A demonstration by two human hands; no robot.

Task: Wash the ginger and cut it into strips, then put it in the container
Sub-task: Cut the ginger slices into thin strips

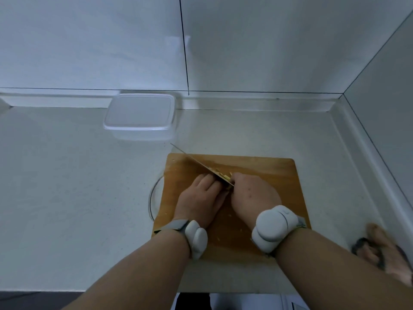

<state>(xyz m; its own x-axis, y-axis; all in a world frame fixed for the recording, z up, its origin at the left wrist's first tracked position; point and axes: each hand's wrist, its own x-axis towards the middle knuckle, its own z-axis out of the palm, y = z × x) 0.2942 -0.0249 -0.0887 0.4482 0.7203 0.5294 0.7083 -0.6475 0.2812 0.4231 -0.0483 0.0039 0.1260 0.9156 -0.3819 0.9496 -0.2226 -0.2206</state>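
1. There is one view only, from a wide-angle camera worn on the person's head.
2. It looks forward and steeply down onto a pale counter (pixel 67 186), with both forearms reaching in from the bottom edge.
3. The cutting board (pixel 263 175) lies near the middle of the picture, close below the camera; the left hand (pixel 199 198) and right hand (pixel 252 195) meet over it.
4. Farther off, toward the top, the view takes in the clear container (pixel 139 116) by the wall (pixel 89 41) and the corner where two walls meet on the right.
5. Straight lines bow toward the edges, as the wide lens bends them.
6. The counter's front edge shows at the very bottom.
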